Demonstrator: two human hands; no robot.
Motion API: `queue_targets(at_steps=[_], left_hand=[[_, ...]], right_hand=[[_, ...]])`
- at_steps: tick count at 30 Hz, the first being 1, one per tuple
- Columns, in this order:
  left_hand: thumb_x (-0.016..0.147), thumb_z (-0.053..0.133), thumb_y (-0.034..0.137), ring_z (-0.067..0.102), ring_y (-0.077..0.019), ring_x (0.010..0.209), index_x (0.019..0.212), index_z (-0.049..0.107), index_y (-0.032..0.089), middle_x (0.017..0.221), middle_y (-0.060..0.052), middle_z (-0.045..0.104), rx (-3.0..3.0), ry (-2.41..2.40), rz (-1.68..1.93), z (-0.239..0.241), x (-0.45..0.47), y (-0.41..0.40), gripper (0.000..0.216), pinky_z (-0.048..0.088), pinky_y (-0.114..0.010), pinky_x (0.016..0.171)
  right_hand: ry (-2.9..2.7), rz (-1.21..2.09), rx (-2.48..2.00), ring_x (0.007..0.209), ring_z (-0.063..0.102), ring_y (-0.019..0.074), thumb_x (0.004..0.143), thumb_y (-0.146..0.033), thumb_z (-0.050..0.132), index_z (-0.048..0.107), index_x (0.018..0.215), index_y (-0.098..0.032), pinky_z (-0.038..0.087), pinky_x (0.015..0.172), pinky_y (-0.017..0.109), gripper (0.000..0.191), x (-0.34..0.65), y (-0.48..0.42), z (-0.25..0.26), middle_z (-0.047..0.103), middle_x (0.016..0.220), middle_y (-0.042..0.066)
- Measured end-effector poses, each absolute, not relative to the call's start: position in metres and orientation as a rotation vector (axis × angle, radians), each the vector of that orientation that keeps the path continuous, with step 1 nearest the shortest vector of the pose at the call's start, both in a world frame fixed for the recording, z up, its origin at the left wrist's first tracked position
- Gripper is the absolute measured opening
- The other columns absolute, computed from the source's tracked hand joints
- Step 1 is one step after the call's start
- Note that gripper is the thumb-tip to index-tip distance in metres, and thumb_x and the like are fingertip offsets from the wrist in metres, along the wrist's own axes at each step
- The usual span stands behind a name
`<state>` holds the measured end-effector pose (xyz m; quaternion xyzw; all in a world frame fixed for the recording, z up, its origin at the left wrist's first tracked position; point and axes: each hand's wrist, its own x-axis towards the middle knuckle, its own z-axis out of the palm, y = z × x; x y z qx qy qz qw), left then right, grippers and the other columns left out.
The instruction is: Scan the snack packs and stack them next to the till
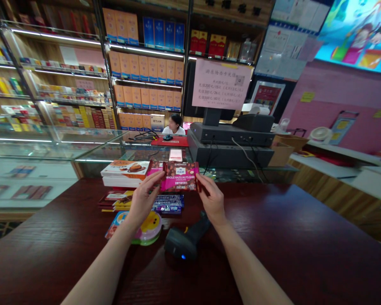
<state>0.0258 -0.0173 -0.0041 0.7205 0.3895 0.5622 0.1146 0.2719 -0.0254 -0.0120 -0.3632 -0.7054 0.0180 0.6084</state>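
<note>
A brown and pink whole hazelnut chocolate bar (180,178) is held upright between my two hands, its printed front facing me. My left hand (145,197) pinches its left edge, and my right hand (212,199) grips the right edge. Another pink and brown wrapper shows partly behind the bar's left side. Below the bar, a black barcode scanner (181,243) lies on the table with a blue light glowing. Near my left hand are a white and orange box (123,176), blue packets (169,204), and a round case with a yellow face (153,223), partly covered by my arm.
The dark wooden table (273,245) meets a glass counter. On that counter stand a cash register (230,144) and a screen bearing a pink paper sign (222,84). A person (174,125) is behind it, in front of shelves of boxed goods. A cardboard box (281,150) stands right.
</note>
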Motion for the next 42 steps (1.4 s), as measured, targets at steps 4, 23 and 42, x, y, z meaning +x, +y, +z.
queue_targets(at_steps=[4, 23, 42], left_hand=[[0.091, 0.055, 0.029, 0.067, -0.0220, 0.115, 0.115, 0.073, 0.025, 0.122, -0.004, 0.072, 2.092, 1.235, 1.717, 0.002, 0.028, -0.027, 0.029, 0.051, -0.040, 0.106], [0.087, 0.061, 0.039, 0.065, -0.0186, 0.087, 0.082, 0.066, 0.022, 0.087, -0.002, 0.070, 1.969, 1.324, 1.827, 0.004, 0.034, -0.027, 0.018, 0.053, -0.032, 0.084], [0.091, 0.056, 0.039, 0.064, -0.0156, 0.082, 0.135, 0.058, 0.025, 0.085, 0.001, 0.066, 1.913, 1.354, 1.664, -0.007, 0.037, -0.024, 0.046, 0.050, -0.030, 0.085]], right_hand=[[-1.601, 0.079, -0.823, 0.105, 0.069, 0.0214, 0.095, -0.021, 0.053, 0.074, 0.116, -0.029, 0.055, 0.097, 0.038, 0.031, 0.273, -0.029, -0.009, 0.075, 0.112, 0.006], [-1.472, 0.152, -0.937, 0.065, 0.049, 0.0145, 0.090, -0.039, 0.064, 0.062, 0.075, -0.022, 0.042, 0.061, 0.027, 0.023, 0.268, -0.023, -0.008, 0.059, 0.084, 0.002], [-1.384, 0.423, -1.017, 0.072, 0.067, 0.0181, 0.090, -0.037, 0.063, 0.062, 0.106, -0.022, 0.050, 0.071, 0.028, 0.022, 0.260, -0.020, -0.020, 0.071, 0.079, 0.001]])
